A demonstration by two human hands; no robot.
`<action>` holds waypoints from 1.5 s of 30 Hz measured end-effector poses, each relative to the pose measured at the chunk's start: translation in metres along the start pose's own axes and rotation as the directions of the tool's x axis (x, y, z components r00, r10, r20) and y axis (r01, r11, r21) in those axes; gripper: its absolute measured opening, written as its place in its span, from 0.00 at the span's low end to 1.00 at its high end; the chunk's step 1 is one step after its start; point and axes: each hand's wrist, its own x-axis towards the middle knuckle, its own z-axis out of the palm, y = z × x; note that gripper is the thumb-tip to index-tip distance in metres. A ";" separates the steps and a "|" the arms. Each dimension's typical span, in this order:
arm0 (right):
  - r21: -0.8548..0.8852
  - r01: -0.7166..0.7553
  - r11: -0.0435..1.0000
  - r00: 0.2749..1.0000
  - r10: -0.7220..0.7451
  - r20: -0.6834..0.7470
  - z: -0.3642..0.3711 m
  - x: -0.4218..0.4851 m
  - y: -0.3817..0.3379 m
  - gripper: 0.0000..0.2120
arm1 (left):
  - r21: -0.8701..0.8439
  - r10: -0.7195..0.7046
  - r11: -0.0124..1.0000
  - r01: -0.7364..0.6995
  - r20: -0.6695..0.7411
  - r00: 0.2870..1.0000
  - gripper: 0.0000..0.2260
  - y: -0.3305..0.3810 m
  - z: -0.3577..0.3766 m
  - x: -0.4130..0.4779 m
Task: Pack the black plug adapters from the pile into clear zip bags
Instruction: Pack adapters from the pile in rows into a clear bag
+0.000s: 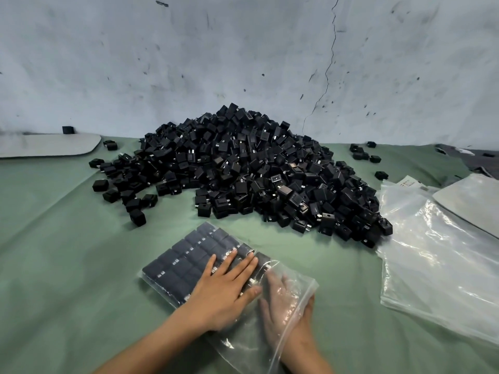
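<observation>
A clear zip bag (216,268) lies on the green-covered tabletop (67,265), just in front of the person. Its far half holds black plug adapters (189,255) laid flat in tidy rows, touching one another. The near half, toward the open mouth, is slack and seems to hold no adapters.

The left hand (224,290) rests flat on top of the bag, fingers spread, pressing on the nearest row through the plastic; it grips nothing. The right hand (283,298) is inside the bag's mouth, seen through the film, palm down with fingers extended toward the last row. It appears flat and not closed on an adapter, though glare on the plastic makes that hard to confirm.

Behind the bag, the pile of loose adapters (243,171) stands high against the wall (243,49), with strays scattered at its edges. To the right lies a stack of empty clear bags (432,252), well apart from the one in hand.

Judging by this, the present bag is nearly filled and likely needs settling and zipping shut. No sealed bags are in view, and the pile is large, so most of the task remains.
</observation>
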 end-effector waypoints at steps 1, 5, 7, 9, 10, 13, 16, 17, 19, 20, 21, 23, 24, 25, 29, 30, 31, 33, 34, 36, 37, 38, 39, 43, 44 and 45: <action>-0.004 -0.021 1.000 1.000 0.021 0.005 -0.001 0.001 -0.001 0.29 | -0.001 -0.006 1.000 0.006 0.000 1.000 0.30 0.001 -0.001 0.002; -0.044 0.012 0.999 1.000 -0.013 -0.021 -0.006 0.005 -0.005 0.28 | 0.010 0.006 1.000 -0.006 -0.017 1.000 0.29 0.015 -0.006 0.019; -0.030 0.014 0.999 0.999 -0.015 -0.043 -0.006 0.005 -0.006 0.27 | 0.006 0.042 0.999 -0.042 0.018 0.999 0.31 0.025 -0.010 0.028; 0.032 -0.016 0.999 0.999 0.018 -0.050 -0.006 0.003 -0.003 0.29 | -0.008 0.104 0.995 -0.103 0.070 0.992 0.35 0.034 -0.011 0.033; 0.049 -0.022 0.999 0.999 0.024 -0.042 -0.005 0.002 0.001 0.29 | -0.014 0.137 0.991 -0.136 0.086 0.987 0.37 0.038 -0.011 0.034; 0.054 0.042 0.998 0.999 -0.040 -0.026 -0.004 -0.004 0.017 0.29 | -0.059 0.179 0.983 -0.174 0.079 0.981 0.36 0.039 -0.012 0.035; -0.040 0.160 0.986 0.963 -0.165 -0.213 -0.006 -0.010 0.019 0.28 | -0.097 0.149 0.984 -0.148 0.001 0.989 0.32 0.033 -0.017 0.045; -0.025 0.150 0.988 0.951 -0.151 -0.269 -0.011 -0.013 0.017 0.27 | -0.121 0.114 0.985 -0.119 -0.043 0.993 0.29 0.030 -0.020 0.053; 0.048 0.158 0.986 0.942 -0.136 -0.305 -0.011 -0.012 0.015 0.23 | -0.237 0.037 0.969 -0.070 -0.141 0.989 0.25 0.024 -0.029 0.079; 0.164 0.154 0.974 0.955 -0.104 -0.277 -0.008 -0.012 0.019 0.21 | -0.306 0.005 0.950 -0.066 -0.197 0.980 0.24 0.022 -0.036 0.095; 0.299 0.164 0.940 0.958 -0.080 -0.275 -0.007 -0.012 0.021 0.19 | -0.366 -0.030 0.928 -0.066 -0.249 0.968 0.24 0.021 -0.042 0.111; 0.517 0.184 0.836 0.929 0.025 -0.370 -0.007 -0.014 0.025 0.12 | -0.493 -0.127 0.869 -0.037 -0.295 0.947 0.26 0.020 -0.055 0.145; 0.561 0.184 0.807 0.920 0.061 -0.388 -0.009 -0.016 0.024 0.10 | -0.561 -0.186 0.828 -0.004 -0.281 0.941 0.27 0.020 -0.060 0.160; 0.584 0.174 0.793 0.923 0.075 -0.377 -0.010 -0.017 0.023 0.11 | -0.603 -0.235 0.797 0.038 -0.251 0.939 0.27 0.021 -0.063 0.174; 0.610 0.166 0.775 0.925 0.092 -0.370 -0.009 -0.016 0.023 0.11 | -0.524 -0.330 0.835 0.165 -0.239 0.913 0.20 0.025 -0.054 0.208; 0.626 0.171 0.761 0.922 0.100 -0.374 -0.010 -0.016 0.024 0.12 | -0.532 -0.351 0.829 0.171 -0.257 0.900 0.17 0.027 -0.051 0.210; 0.641 0.171 0.748 0.921 0.110 -0.374 -0.010 -0.017 0.024 0.12 | -0.549 -0.363 0.819 0.169 -0.266 0.893 0.14 0.028 -0.048 0.211; 0.658 0.167 0.734 0.916 0.132 -0.379 -0.009 -0.016 0.025 0.14 | -0.566 -0.359 0.811 0.150 -0.279 0.891 0.12 0.029 -0.044 0.209; 0.663 0.169 0.729 0.910 0.143 -0.390 -0.009 -0.016 0.026 0.14 | -0.579 -0.357 0.804 0.135 -0.289 0.888 0.12 0.028 -0.042 0.207; 0.691 0.178 0.700 0.891 0.184 -0.416 -0.010 -0.016 0.026 0.13 | -0.645 -0.386 0.758 0.097 -0.323 0.864 0.10 0.028 -0.044 0.194; 0.716 0.181 0.674 0.878 0.217 -0.427 -0.009 -0.016 0.029 0.13 | -0.681 -0.410 0.728 0.079 -0.341 0.846 0.09 0.030 -0.047 0.185; 0.752 0.176 0.635 0.862 0.269 -0.429 -0.008 -0.015 0.032 0.13 | -0.724 -0.424 0.688 0.053 -0.341 0.839 0.07 0.031 -0.051 0.174; 0.798 0.168 0.579 0.847 0.329 -0.417 -0.006 -0.015 0.035 0.13 | -0.795 -0.425 0.607 0.010 -0.314 0.849 0.05 0.035 -0.055 0.161; 0.901 0.230 0.368 0.745 0.529 -0.407 -0.012 -0.023 0.039 0.15 | -0.960 -0.205 0.249 -0.126 -0.179 0.962 0.07 0.049 -0.065 0.092; 0.863 0.283 0.418 0.719 0.503 -0.479 -0.017 -0.026 0.036 0.15 | -0.956 -0.150 0.265 -0.124 -0.168 0.974 0.09 0.050 -0.065 0.073; 0.813 0.343 0.471 0.708 0.438 -0.553 -0.025 -0.030 0.032 0.13 | -0.956 -0.116 0.272 -0.111 -0.147 0.982 0.11 0.050 -0.065 0.054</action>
